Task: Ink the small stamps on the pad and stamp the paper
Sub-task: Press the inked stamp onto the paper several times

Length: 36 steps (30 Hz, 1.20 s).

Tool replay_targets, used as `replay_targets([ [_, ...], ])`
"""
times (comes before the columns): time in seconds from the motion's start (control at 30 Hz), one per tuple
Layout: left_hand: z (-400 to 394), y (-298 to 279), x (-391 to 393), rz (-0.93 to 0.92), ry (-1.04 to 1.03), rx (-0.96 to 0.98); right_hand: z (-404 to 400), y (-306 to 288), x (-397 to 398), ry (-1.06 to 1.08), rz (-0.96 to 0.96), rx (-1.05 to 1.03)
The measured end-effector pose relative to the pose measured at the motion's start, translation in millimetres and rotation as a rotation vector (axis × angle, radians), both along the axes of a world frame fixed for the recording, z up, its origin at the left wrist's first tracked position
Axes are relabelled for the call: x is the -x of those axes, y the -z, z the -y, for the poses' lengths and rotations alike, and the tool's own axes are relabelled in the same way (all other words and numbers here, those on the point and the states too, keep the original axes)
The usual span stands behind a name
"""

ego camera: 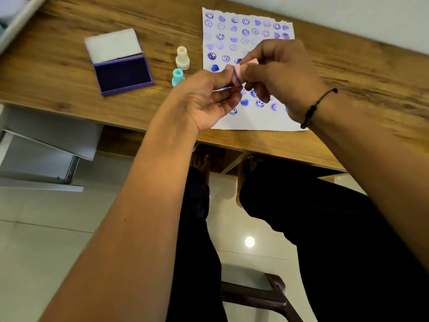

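Observation:
A white paper (255, 117) covered with several purple smileys and hearts lies on the wooden desk. Above it, both hands hold a small pink stamp (239, 74) with a purple-inked face. My right hand (278, 75) grips its body from the right. My left hand (209, 98) pinches its inked end from the left. An open purple ink pad (123, 74) sits to the left, lid raised. Between pad and paper stand a cream stamp (182, 58) and a teal stamp (178, 77), both upright.
The wooden desk (69, 66) has its front edge close to my lap. A white drawer unit (46, 147) stands below at the left. A dark chair frame (267, 296) and tiled floor show beneath. A wall runs behind the paper.

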<state>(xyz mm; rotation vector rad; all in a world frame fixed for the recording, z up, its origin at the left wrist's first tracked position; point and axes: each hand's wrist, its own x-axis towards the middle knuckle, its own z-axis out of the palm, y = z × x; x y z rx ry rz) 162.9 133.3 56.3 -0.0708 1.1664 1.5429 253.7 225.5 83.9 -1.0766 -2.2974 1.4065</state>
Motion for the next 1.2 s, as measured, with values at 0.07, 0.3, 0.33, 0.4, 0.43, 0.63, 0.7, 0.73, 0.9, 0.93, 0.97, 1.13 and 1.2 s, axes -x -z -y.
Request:
replay_targets([
  [0.07, 0.6, 0.4, -0.2, -0.017, 0.007, 0.015, 0.5, 1.6, 0.4, -0.011, 0.003, 0.011],
  [0.3, 6.1, 1.7, 2.0, -0.073, -0.001, 0.079, 2.3, 4.5, 6.2, -0.087, -0.02, 0.065],
  [0.33, 7.3, 1.2, 3.3, -0.088, -0.011, 0.084, 2.8, 4.2, 8.6, -0.092, -0.023, 0.074],
  [0.4, 8.9, -1.5, 8.5, -0.151, -0.039, 0.088, 3.3, 2.2, 17.2, -0.118, -0.022, 0.074],
  [0.43, 8.9, -3.3, 11.7, -0.198, -0.061, 0.092, 2.9, 0.6, 23.1, -0.142, -0.01, 0.052],
  [0.63, 15.2, -12.1, 39.9, -0.341, -0.275, 0.123, -13.6, -14.3, 96.9, -0.224, 0.02, -0.275],
  [0.7, 21.7, -12.4, 49.1, -0.337, -0.31, 0.128, -20.4, -8.3, 126.9, -0.305, 0.137, -0.447],
  [0.73, 24.9, -12.5, 54.5, -0.33, -0.34, 0.13, -23.3, -2.5, 141.5, -0.347, 0.205, -0.516],
  [0.9, 36.5, -9.0, 83.8, -0.296, -0.482, 0.181, -25.1, 27.6, 188.2, -0.567, 0.464, -0.7],
  [0.93, 38.1, -7.5, 87.4, -0.293, -0.499, 0.189, -24.1, 30.9, 190.3, -0.597, 0.483, -0.717],
  [0.97, 39.9, -5.9, 90.8, -0.291, -0.512, 0.198, -22.1, 34.0, 192.2, -0.616, 0.5, -0.739],
  [1.13, 52.4, 3.2, 109.3, -0.322, -0.543, 0.241, -17.2, 35.8, 194.8, -0.6, 0.534, -0.772],
  [1.2, 56.9, 7.4, 119.4, -0.346, -0.56, 0.289, -13.6, 28.5, 202.5, -0.532, 0.413, -0.787],
])
